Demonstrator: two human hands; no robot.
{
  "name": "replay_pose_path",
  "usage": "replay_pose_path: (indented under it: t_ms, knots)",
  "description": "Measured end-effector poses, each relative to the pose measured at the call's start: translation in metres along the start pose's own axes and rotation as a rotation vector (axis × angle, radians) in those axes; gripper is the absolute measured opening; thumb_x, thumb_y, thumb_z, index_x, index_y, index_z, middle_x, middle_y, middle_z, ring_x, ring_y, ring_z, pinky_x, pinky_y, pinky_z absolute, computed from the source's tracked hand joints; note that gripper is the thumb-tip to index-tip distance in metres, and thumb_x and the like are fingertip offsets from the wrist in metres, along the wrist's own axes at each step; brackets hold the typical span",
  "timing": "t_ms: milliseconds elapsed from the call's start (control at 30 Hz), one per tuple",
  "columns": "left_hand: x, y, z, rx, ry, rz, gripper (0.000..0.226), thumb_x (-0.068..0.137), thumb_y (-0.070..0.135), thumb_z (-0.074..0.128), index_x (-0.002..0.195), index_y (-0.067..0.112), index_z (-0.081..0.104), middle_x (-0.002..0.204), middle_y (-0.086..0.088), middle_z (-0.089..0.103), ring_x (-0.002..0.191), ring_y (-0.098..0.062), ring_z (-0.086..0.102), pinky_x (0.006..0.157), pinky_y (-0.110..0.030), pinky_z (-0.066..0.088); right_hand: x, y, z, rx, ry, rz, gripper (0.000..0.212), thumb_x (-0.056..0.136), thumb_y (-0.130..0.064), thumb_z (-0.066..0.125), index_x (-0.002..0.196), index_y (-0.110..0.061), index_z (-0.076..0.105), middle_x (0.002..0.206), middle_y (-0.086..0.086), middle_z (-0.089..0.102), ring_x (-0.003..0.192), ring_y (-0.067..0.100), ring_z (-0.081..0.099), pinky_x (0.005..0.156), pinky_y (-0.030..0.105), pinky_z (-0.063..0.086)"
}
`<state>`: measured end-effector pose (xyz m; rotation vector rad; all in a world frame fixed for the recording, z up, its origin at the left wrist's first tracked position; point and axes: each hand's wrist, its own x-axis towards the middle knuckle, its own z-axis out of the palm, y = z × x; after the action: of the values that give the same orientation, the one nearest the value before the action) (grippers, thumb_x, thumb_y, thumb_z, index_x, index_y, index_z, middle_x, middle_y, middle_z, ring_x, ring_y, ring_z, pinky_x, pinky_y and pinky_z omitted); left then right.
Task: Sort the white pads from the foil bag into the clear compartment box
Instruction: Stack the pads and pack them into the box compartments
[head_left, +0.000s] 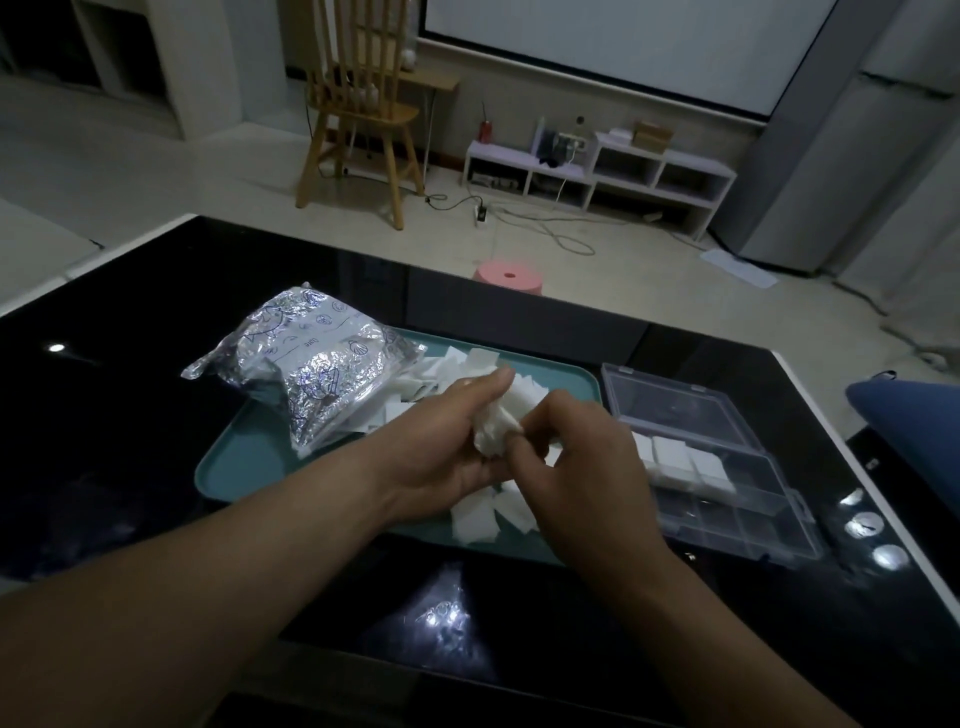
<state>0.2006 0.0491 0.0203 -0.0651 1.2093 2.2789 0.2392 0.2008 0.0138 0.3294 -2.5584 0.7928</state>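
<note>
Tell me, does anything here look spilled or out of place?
Yes: loose white pads lie scattered across the teal tray beside the foil bag, a heap rather than stacks. The left hand and right hand hold a bunch of them. The clear box looks orderly, partly filled.

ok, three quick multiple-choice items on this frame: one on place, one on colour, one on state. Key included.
1. Where is the clear compartment box relative to the tray?
A) to its right B) to its left C) on top of it
2. Tray colour?
A) red B) teal C) yellow
3. The box lid is:
A) shut B) open C) missing

Key:
1 A: the box stands beside the tray's right edge.
2 B: the bare rim shows teal.
3 B: the lid lies back, with pads exposed in the compartments.
</note>
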Motion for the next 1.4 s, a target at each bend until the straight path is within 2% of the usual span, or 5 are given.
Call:
replay_pose_path:
  t_ms: [433, 567, 767, 967, 1400]
  knots:
    - [-0.005, -0.009, -0.006, 0.055, -0.239, -0.102, 0.027, 0.106, 0.036, 0.054, 0.114, 0.013, 0.065, 0.112, -0.011, 0.063, 0.093, -0.02, 0.07, 0.068, -0.028, 0.059, -0.001, 0.002, -0.018, 0.36, -0.357, 0.058, 0.044, 0.082, -0.031, 0.086, 0.114, -0.032, 0.056, 0.119, -0.017, 0.057, 0.111, 0.003, 0.059, 0.086, 0.016, 0.054]
    - [-0.005, -0.009, -0.009, 0.096, -0.311, -0.102, 0.049, 0.107, 0.035, 0.052, 0.145, 0.004, 0.051, 0.134, -0.014, 0.056, 0.12, -0.027, 0.06, 0.089, -0.03, 0.057, -0.002, -0.002, -0.021, 0.486, -0.395, 0.129, 0.039, 0.085, -0.028, 0.085, 0.108, -0.026, 0.054, 0.112, -0.008, 0.059, 0.1, 0.01, 0.069, 0.083, 0.03, 0.061]
    - [-0.008, -0.009, -0.007, 0.105, -0.334, -0.125, 0.048, 0.101, 0.031, 0.06, 0.145, 0.011, 0.055, 0.138, -0.02, 0.059, 0.123, -0.033, 0.052, 0.094, -0.039, 0.059, -0.002, -0.002, -0.028, 0.411, -0.359, 0.126, 0.037, 0.086, -0.027, 0.084, 0.106, -0.028, 0.053, 0.116, -0.013, 0.059, 0.1, -0.015, 0.058, 0.075, 0.004, 0.047]
    - [-0.006, -0.012, 0.005, 0.039, -0.184, -0.161, 0.054, 0.1, 0.055, 0.052, 0.134, 0.015, 0.066, 0.128, -0.014, 0.07, 0.106, -0.026, 0.07, 0.079, -0.033, 0.062, -0.005, 0.006, -0.022, 0.363, -0.352, 0.133, 0.044, 0.08, -0.038, 0.087, 0.101, -0.03, 0.049, 0.119, -0.008, 0.061, 0.099, 0.01, 0.072, 0.077, 0.037, 0.065]
    - [0.003, -0.028, 0.026, 0.067, -0.121, -0.224, 0.061, 0.098, 0.066, 0.048, 0.126, 0.016, 0.069, 0.115, -0.013, 0.054, 0.09, -0.02, 0.058, 0.065, -0.032, 0.059, -0.012, 0.022, -0.034, 0.264, -0.348, 0.125, 0.052, 0.077, -0.036, 0.089, 0.104, -0.026, 0.045, 0.114, -0.005, 0.061, 0.105, 0.012, 0.061, 0.081, 0.03, 0.056]
